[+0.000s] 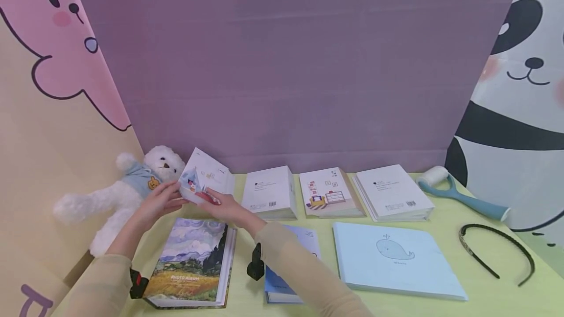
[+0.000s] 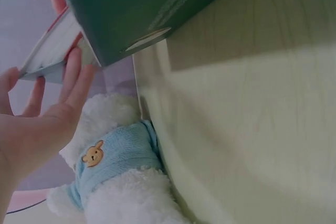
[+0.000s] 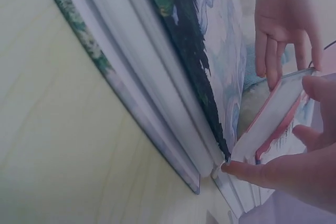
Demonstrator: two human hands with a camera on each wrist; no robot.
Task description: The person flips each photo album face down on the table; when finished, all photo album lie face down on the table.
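Head view: both hands meet over the table's far-left part, on a small white booklet [image 1: 203, 178] w/ a picture cover. It's lifted and tilted, lower edge toward the person, just beyond the far edge of the Van Gogh photo album [image 1: 194, 260]. Left hand [image 1: 159, 200] touches its left end w/ fingers nearly straight; right hand [image 1: 222, 206] pinches its near edge, thumb on top. Booklet's long axis runs roughly left-right, so each hand has one end. Teddy bear [image 1: 128, 187] lies by the left edge, just left of the left hand. Three more booklets sit in a row along the far edge; whale album [image 1: 392, 258] lies near-right, lint roller [image 1: 454, 192] and headband [image 1: 495, 248] toward the right edge.

Left wrist view: left hand [image 2: 37, 124] is spread, fingertips against the booklet [image 2: 50, 51]; not curled round it. Bear [image 2: 113, 171] right below; album's dark underside [image 2: 142, 9] fills the top.

Right wrist view: right hand [image 3: 294, 174] has thumb and fingers clamped on the booklet [image 3: 273, 121], red-edged, by the album's corner [image 3: 199, 77]. Left hand [image 3: 283, 24] comes in from the far side, fingertips at the booklet's edge.
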